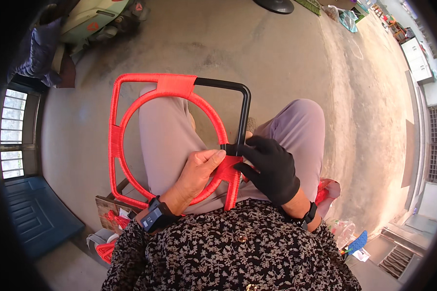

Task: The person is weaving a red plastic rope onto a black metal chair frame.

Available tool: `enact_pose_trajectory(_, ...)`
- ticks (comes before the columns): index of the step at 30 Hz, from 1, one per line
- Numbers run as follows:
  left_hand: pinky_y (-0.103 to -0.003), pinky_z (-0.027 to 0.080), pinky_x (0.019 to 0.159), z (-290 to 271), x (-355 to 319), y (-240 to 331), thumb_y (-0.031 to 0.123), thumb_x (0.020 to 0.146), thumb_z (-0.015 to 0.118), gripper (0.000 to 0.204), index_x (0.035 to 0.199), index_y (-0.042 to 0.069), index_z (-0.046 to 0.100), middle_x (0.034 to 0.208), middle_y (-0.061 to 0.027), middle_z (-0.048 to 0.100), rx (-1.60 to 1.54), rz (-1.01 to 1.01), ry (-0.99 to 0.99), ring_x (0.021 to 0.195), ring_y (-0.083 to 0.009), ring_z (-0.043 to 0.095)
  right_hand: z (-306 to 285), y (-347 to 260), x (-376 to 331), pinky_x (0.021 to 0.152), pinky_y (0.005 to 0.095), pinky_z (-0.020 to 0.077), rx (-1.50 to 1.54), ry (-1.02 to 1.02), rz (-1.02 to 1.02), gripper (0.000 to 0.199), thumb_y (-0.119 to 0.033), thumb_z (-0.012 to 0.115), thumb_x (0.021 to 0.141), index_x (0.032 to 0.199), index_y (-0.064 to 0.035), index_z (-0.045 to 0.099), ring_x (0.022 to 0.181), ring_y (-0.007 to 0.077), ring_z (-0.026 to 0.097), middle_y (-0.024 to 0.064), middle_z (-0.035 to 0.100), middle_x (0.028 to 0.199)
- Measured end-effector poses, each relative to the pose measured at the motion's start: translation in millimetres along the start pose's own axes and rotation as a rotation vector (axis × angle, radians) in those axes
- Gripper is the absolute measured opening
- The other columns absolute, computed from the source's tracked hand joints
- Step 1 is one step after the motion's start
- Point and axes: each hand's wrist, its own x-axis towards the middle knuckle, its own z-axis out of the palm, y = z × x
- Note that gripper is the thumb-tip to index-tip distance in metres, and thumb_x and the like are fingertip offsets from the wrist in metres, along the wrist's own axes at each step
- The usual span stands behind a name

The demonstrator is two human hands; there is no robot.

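Note:
A square metal frame (244,106) with an inner ring lies across my lap. Most of it is wound in red cord (115,140); the top right corner is bare black tube. My left hand (195,172), bare, presses on the red woven patch at the frame's right side, thumb on the cord. My right hand (272,167), in a black glove, pinches the cord at the same spot, where the ring meets the black tube. Both wrists wear dark bands.
I sit over a concrete floor (286,53). A blue bench (39,218) stands at the lower left, a wooden crate with red cord (112,216) beside my left hip. Red bundle and plastic bags (342,230) lie at my right. Cabinets line the far right.

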Motion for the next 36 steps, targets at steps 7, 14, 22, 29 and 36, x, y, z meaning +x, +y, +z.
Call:
enact_pose_trajectory(7,-0.021,0.048,0.075,10.5,-1.2,-2.3,0.022,0.099,0.049,0.03,0.102,-0.004,0.062,0.093,-0.0028,0.065,-0.094,0.046,0.038,0.082,-0.0062,0.059,27.6,12.3,-12.8,0.054,0.0282,0.0474,0.603,0.06,0.108,0.006,-0.013,0.056,0.09,0.089,-0.007,0.056,0.061,0.0136,0.058,0.0063,0.064,0.094)
enact_pose_trajectory(14,-0.028,0.053,0.079,20.0,-1.8,23.8,0.015,0.095,0.055,0.024,0.109,-0.004,0.058,0.094,-0.0099,0.066,-0.2,-0.067,-0.053,0.084,-0.0148,0.065,12.1,8.9,-2.6,0.047,0.0228,0.0384,1.335,-0.022,0.811,0.013,-0.018,0.052,0.092,0.086,-0.0069,0.049,0.051,0.0078,0.048,0.0027,0.055,0.072)
enact_pose_trajectory(22,-0.033,0.055,0.077,20.0,-8.0,22.4,0.014,0.092,0.058,0.029,0.114,-0.005,0.056,0.094,-0.0155,0.067,-0.204,-0.131,-0.147,0.084,-0.0202,0.067,12.6,28.0,-7.7,0.045,0.0209,0.0301,1.385,-0.074,0.884,0.013,-0.02,0.056,0.09,0.085,-0.0105,0.05,0.049,0.0051,0.037,-0.0043,0.043,0.062)
enact_pose_trajectory(29,-0.031,0.055,0.076,13.8,5.6,6.9,0.02,0.096,0.053,0.024,0.102,-0.003,0.058,0.09,-0.0114,0.066,-0.284,-0.064,-0.027,0.081,-0.0173,0.066,21.2,40.0,-13.4,0.046,0.0216,0.0339,1.484,-0.082,0.857,0.014,-0.022,0.057,0.09,0.089,-0.0091,0.052,0.05,0.0064,0.04,-0.0036,0.043,0.062)
enact_pose_trajectory(36,-0.024,0.052,0.071,7.4,10.5,-8.8,0.02,0.096,0.054,0.019,0.094,0.002,0.059,0.086,-0.0047,0.065,-0.387,0.045,0.184,0.077,-0.0105,0.063,38.2,39.9,-3.0,0.052,0.0222,0.0423,1.158,-0.101,0.914,0.021,-0.021,0.06,0.088,0.098,-0.0025,0.059,0.056,0.0077,0.051,0.0026,0.059,0.076)
